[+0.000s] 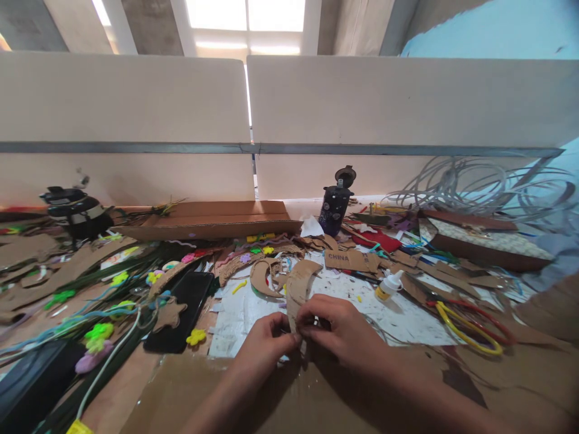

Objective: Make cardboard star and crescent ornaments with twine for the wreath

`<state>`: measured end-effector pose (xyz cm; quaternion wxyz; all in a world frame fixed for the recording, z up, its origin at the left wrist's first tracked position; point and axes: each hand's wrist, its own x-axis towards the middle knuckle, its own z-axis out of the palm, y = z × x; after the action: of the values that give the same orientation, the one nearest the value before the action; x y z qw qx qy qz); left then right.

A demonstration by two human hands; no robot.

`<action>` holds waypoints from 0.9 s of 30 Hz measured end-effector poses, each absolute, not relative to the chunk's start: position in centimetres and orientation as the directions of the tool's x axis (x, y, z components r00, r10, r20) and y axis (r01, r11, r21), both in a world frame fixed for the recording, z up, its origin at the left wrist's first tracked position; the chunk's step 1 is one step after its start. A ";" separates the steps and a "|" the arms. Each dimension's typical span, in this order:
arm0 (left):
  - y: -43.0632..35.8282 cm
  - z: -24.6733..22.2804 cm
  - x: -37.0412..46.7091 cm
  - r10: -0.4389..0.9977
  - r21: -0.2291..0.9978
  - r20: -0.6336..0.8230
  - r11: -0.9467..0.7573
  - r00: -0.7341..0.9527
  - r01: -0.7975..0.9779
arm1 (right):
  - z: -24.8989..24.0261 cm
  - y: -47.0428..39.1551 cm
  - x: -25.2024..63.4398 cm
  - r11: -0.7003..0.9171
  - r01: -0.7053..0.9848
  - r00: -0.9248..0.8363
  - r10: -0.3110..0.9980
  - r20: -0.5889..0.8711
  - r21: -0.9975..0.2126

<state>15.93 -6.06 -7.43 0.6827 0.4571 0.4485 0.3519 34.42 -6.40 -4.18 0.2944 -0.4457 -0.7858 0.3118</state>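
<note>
The cardboard crescent [304, 280] is plain brown; the glue bottle [388, 287] is white with a yellow label. The phone [193, 301] — black. Pale speckles dot the dark bottle [335, 208]. The coiled cables [447, 181] look whitish-grey, the small flower [196, 337] bright yellow — and "CHINA" reads dark on brown cardboard [353, 260].

The crescent [296, 295] is between the left hand [257, 346] and right hand [341, 328], above the paper [235, 316]. Just beyond them lies the ring [257, 278], then the tray [212, 229]; the flask [333, 210] is farther back, slightly right. Left of the left hand is the phone [194, 301], the star [172, 316] overlapping it; the case [38, 383] is farther left and nearer. Right of the right hand is the glue [388, 287], with the bag [493, 242] farther right, before the cables [447, 181].
</note>
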 end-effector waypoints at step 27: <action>-5.9 -8.0 15.8 0.897 0.943 -0.276 0.323 0.345 -0.086 | -3.8 -6.4 35.2 0.513 0.597 -0.550 0.821 0.151 -0.617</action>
<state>15.85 -5.90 -8.01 0.6811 0.4566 0.4444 0.3609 35.17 -6.40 -3.80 0.2183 -0.4209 -0.8421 0.2571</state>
